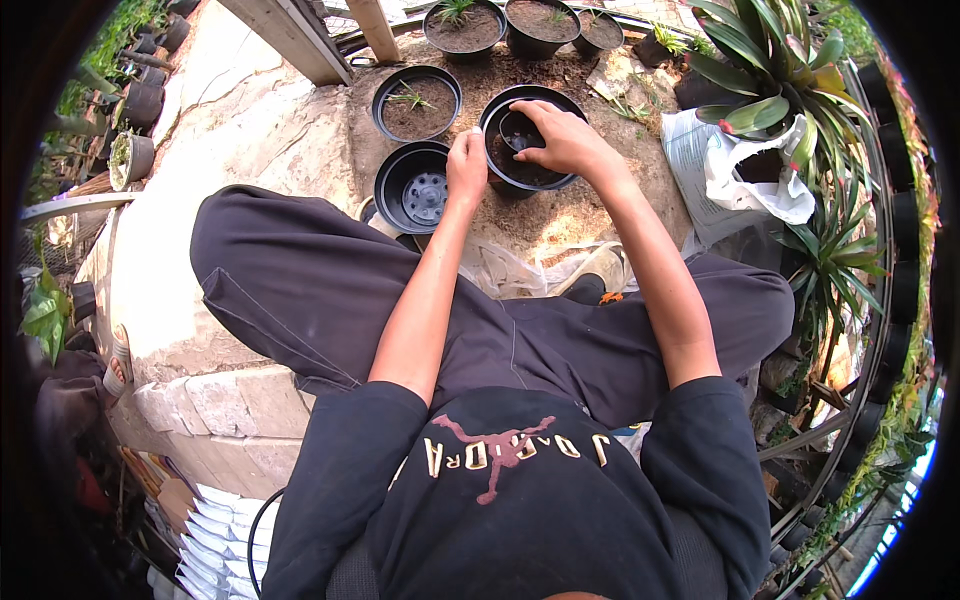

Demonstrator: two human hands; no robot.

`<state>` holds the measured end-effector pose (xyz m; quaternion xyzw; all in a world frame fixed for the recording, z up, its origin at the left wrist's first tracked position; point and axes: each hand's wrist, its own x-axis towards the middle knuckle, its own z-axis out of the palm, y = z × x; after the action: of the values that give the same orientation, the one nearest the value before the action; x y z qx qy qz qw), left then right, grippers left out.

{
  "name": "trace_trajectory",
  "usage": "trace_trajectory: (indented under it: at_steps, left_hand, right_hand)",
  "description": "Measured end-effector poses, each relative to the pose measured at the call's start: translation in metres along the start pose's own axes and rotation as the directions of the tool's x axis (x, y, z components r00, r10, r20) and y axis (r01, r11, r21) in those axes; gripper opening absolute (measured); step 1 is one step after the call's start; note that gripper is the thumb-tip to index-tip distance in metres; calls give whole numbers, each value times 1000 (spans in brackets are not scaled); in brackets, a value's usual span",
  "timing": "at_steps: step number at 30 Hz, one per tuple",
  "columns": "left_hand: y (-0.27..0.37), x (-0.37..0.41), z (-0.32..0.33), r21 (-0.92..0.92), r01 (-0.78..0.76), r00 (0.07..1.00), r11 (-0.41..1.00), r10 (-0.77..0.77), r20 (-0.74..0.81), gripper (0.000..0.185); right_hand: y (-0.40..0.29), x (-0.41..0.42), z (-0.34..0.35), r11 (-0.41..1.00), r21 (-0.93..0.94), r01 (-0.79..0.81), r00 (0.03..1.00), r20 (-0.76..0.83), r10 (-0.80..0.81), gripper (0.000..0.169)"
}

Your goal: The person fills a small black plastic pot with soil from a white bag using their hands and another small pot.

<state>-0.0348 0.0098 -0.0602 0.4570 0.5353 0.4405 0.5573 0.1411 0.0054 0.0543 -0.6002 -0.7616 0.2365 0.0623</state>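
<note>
A large black plastic plant pot (534, 94) with dark soil in its bottom stands on the ground before me. My left hand (467, 166) grips its left rim, thumb uppermost. Inside it sits a smaller black pot (517, 129), spanned by my right hand (564, 139), with thumb and fingers spread on its rim. Left of my left hand, a black pot with a perforated base (424, 196) stands with no soil in it. Just beyond that one, a soil-filled pot (415, 112) carries a small green seedling.
Several planted pots (466, 30) line the far edge beside a wooden post (300, 37). An opened white plastic sack (697, 169) stands to the right, under a broad-leaved plant (765, 82). Clear plastic sheeting (502, 266) lies by my shoe (592, 270). Stone paving (277, 142) spreads to the left.
</note>
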Motion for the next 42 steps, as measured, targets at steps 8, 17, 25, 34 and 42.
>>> trace_trajectory:
  at_steps: [8,17,25,34,42]
  left_hand:
    - [-2,0,-5,30,-56,997,998,58,-52,42]
    - [-3,1,-5,-72,-1,999,997,-3,-46,41]
    - [0,-1,6,-20,-24,1000,1000,24,1,40]
    - [-11,4,1,-115,47,999,992,-47,4,41]
    - [-8,3,2,-165,99,995,981,-97,17,40]
  right_hand:
    - [-3,6,-15,999,7,48,992,-120,-47,76]
    - [2,13,35,996,-12,-83,990,111,84,80]
    - [3,-5,40,995,-59,-85,971,-229,69,76]
    - [-10,-2,75,969,-124,-213,954,-241,179,83]
    - [-5,14,63,971,73,-227,958,-161,236,91]
